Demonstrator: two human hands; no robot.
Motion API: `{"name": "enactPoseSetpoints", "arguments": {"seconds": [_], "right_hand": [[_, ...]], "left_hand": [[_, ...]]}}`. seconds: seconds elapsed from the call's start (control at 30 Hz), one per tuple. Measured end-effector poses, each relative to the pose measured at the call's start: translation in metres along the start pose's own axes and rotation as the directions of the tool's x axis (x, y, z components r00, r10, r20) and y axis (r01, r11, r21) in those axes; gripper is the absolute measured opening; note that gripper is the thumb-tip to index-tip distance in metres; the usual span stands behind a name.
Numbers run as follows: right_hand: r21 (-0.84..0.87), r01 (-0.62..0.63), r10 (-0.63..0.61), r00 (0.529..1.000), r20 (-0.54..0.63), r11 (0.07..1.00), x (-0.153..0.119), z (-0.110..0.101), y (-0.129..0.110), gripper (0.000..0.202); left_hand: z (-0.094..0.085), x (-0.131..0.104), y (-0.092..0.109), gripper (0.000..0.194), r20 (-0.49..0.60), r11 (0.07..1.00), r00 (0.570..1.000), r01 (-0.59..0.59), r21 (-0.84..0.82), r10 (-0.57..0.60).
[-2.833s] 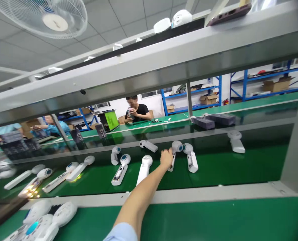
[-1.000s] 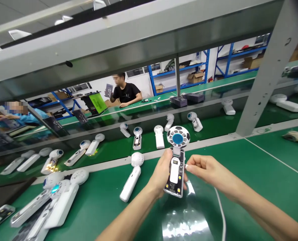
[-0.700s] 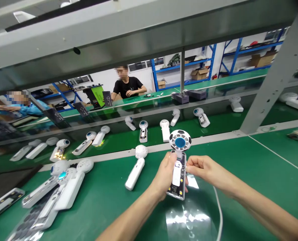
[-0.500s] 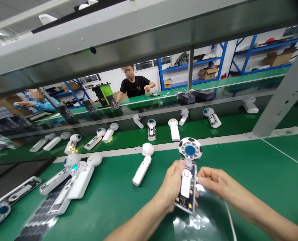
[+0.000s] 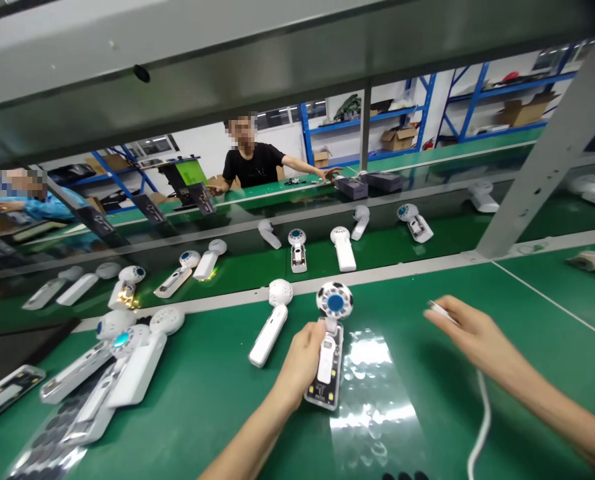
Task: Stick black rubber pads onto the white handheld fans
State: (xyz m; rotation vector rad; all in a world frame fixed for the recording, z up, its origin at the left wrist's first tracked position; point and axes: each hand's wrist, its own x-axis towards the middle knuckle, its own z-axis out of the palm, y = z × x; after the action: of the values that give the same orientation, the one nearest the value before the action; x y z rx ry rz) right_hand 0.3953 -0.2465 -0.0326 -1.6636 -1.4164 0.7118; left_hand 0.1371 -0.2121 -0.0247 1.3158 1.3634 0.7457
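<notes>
My left hand [image 5: 302, 363] is wrapped round the handle of a handheld fan [image 5: 334, 303]. The fan has a round black-and-white head with a blue centre, and a clear-fronted handle showing a dark circuit board. Off to the right, my right hand [image 5: 460, 327] pinches the plug end of a white charging cable [image 5: 483, 407], apart from the fan. The cable hangs down towards the lower edge of the view. A clear plastic sheet [image 5: 372, 400] with shiny round marks lies on the green table under and beside the fan. Left of my left hand rests another white handheld fan [image 5: 270, 333].
Several white fans [image 5: 142, 363] are piled at the left, beside a strip of dark round discs [image 5: 47, 437]. More fans [image 5: 344, 250] stand along the green conveyor [image 5: 322, 257] behind a metal edge. A slanted post [image 5: 542, 153] rises at right. A co-worker [image 5: 252, 163] sits opposite.
My right hand has drawn away from the fan to the right, carrying the cable plug. The fan in my left hand appears farther left. The co-worker opposite has stretched an arm towards the dark boxes.
</notes>
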Motion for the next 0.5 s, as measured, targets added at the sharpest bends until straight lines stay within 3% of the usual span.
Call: {"name": "enactPoseSetpoints", "arguments": {"seconds": [0.07, 0.13, 0.23, 0.33, 0.37, 0.5], "right_hand": [[-0.031, 0.052, -0.052, 0.999, 0.008, 0.998, 0.021, 0.018, -0.013, 0.03], [-0.023, 0.083, -0.082, 0.996, 0.038, 0.996, 0.031, 0.034, -0.016, 0.031], [-0.005, 0.12, -0.119, 0.989, 0.085, 0.993, 0.031, 0.051, -0.005, 0.033], [0.016, 0.111, -0.112, 0.99, 0.089, 0.994, 0.025, 0.058, 0.007, 0.033], [0.027, 0.106, -0.108, 0.991, 0.083, 0.994, 0.024, 0.059, 0.01, 0.033], [0.083, 0.084, -0.089, 0.994, 0.056, 0.993, 0.021, 0.063, 0.015, 0.036]], "left_hand": [[0.001, 0.001, -0.006, 0.031, -0.019, 0.929, 0.991, -0.114, 0.353, 0.129], [-0.005, 0.002, -0.004, 0.028, -0.008, 0.779, 0.978, -0.163, 0.605, 0.21], [-0.013, 0.011, 0.019, 0.027, 0.005, 0.637, 0.948, -0.219, 0.739, 0.319], [-0.001, 0.054, 0.06, 0.024, -0.029, 0.716, 0.943, -0.231, 0.659, 0.331], [0.009, 0.076, 0.073, 0.022, -0.055, 0.782, 0.96, -0.191, 0.593, 0.276], [0.064, 0.169, 0.106, 0.062, -0.097, 0.873, 0.982, -0.098, 0.478, 0.163]]}}
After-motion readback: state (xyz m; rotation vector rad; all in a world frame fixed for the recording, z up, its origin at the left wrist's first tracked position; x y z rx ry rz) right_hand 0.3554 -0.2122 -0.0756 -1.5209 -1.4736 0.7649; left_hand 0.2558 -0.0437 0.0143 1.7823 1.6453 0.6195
